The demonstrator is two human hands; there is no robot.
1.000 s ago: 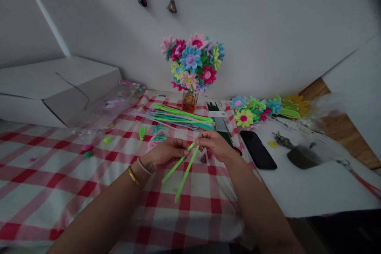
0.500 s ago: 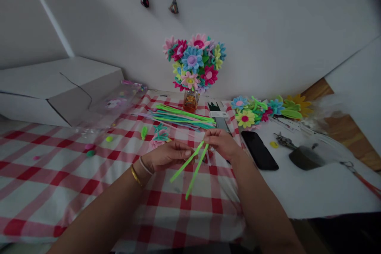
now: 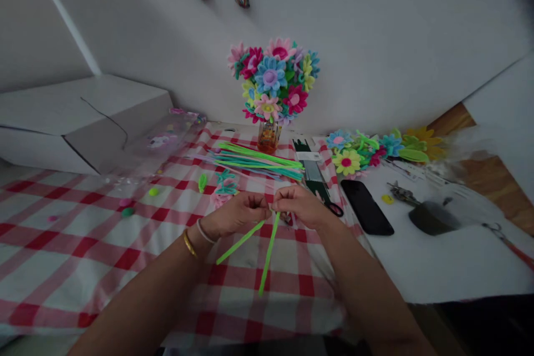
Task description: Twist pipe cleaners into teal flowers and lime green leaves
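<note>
A bright green pipe cleaner (image 3: 270,253) is pinched between my two hands, its two legs hanging down apart toward me. My left hand (image 3: 242,212), with bracelets at its wrist, closes on it near the left leg. Fingertips of my right hand (image 3: 297,204) grip it close beside, above the right leg. The bend between the hands is hidden by fingers. Just beyond my left hand lie teal and pink bent pipe-cleaner pieces (image 3: 225,184) and a small green looped piece (image 3: 202,182). Scissors (image 3: 334,209) lie partly hidden behind my right hand.
A bundle of loose pipe cleaners (image 3: 258,161) lies in front of a glass vase (image 3: 269,137) of fuzzy flowers (image 3: 271,75). To the right are a black phone (image 3: 367,207), more flowers (image 3: 347,162) and keys (image 3: 403,193). A white box (image 3: 83,117) and several pompoms (image 3: 127,212) are at left.
My left hand has closed in beside the right, now pinching the green pipe cleaner near its top. The two legs have spread wider apart. The view has shifted slightly, and the scissors now show.
</note>
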